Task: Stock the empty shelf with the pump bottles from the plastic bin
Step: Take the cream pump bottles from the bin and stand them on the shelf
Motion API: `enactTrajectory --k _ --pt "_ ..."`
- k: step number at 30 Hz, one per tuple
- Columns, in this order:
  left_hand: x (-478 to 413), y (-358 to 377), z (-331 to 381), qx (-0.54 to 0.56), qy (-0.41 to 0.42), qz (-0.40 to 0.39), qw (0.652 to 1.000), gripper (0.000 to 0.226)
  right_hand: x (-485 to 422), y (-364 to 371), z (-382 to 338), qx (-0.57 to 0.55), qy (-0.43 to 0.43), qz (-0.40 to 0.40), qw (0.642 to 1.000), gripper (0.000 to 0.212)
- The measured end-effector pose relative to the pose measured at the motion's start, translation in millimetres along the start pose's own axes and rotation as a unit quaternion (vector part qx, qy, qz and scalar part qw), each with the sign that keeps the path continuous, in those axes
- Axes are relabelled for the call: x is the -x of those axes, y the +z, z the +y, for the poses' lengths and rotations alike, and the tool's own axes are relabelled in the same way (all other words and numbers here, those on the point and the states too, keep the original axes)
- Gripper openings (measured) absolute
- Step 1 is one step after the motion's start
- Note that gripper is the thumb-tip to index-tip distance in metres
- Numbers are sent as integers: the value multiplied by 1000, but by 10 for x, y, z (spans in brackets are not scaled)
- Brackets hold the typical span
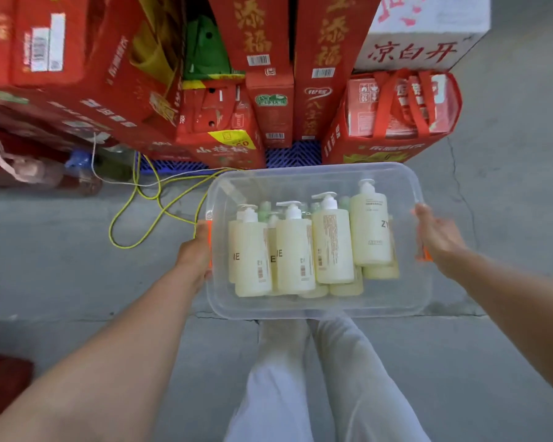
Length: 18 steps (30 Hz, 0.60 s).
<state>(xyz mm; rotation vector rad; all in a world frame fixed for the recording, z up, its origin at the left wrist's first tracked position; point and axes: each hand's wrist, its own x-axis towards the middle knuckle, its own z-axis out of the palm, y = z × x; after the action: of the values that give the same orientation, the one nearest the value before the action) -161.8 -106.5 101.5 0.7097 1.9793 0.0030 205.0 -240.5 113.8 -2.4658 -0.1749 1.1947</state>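
A clear plastic bin [316, 309] hangs in front of me above the concrete floor, carried by its two short sides. Inside lie several cream pump bottles [331, 247] with white pumps, stacked in two layers, with some green bottles [265, 212] behind them. My left hand [196, 255] grips the bin's left edge by an orange handle. My right hand [436, 234] holds the right edge at another orange handle [426, 256], fingers partly spread. No shelf is in view.
Stacked red gift cartons [262, 74] and a white carton [422, 36] stand on a blue pallet [296, 153] just beyond the bin. A yellow cord [147, 215] loops on the floor at the left. My legs in light trousers [320, 378] are below the bin.
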Motion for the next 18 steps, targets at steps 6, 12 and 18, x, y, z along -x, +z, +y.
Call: enactTrajectory --k 6,12,18 --pt "615 -627 -40 33 38 34 998 64 720 -261 -302 14 -57 7 998 57" --pt "1065 -1214 -262 83 20 85 993 68 1331 -353 -819 1 -114 -26 993 53" --pt "1529 -1719 -523 134 -1 130 982 76 1824 -270 -1303 7 -161 -63 985 46"
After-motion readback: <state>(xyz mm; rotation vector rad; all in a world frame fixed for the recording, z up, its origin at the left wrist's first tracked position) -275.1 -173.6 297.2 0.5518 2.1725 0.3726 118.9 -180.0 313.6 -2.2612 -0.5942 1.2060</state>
